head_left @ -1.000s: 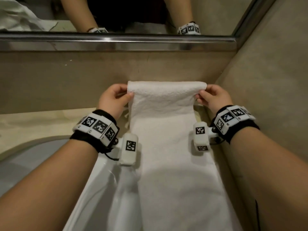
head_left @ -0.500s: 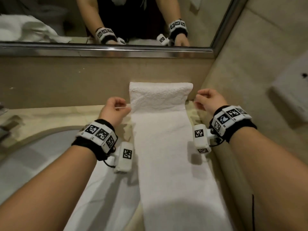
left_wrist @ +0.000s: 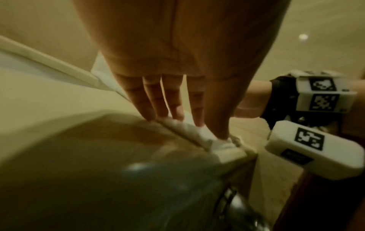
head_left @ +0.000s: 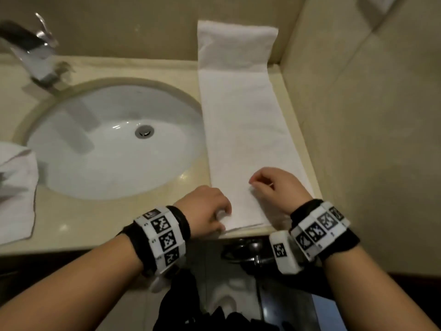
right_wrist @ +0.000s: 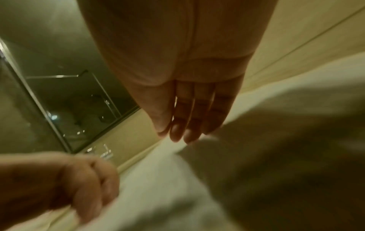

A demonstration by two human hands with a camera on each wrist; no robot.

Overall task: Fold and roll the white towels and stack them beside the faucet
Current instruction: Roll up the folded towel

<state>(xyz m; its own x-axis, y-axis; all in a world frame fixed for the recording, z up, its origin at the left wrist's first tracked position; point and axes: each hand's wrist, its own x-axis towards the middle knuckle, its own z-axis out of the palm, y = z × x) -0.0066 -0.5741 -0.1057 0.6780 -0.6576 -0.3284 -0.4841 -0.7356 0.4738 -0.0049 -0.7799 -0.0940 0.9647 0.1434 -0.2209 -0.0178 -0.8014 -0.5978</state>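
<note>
Both forearms reach in from below, wrists level at the counter's (head_left: 100, 223) front edge. My left hand (head_left: 206, 207) sits knuckles-up at the near left corner of the white towel (head_left: 241, 120), fingers (left_wrist: 177, 107) curled down onto the layered edge and gripping it. My right hand (head_left: 276, 187) rests over the near right part, fingers loosely bent, grasping nothing I can see. The towel lies as a long folded strip right of the sink (head_left: 112, 139), far end against the back wall. The faucet (head_left: 31, 53) stands far left.
</note>
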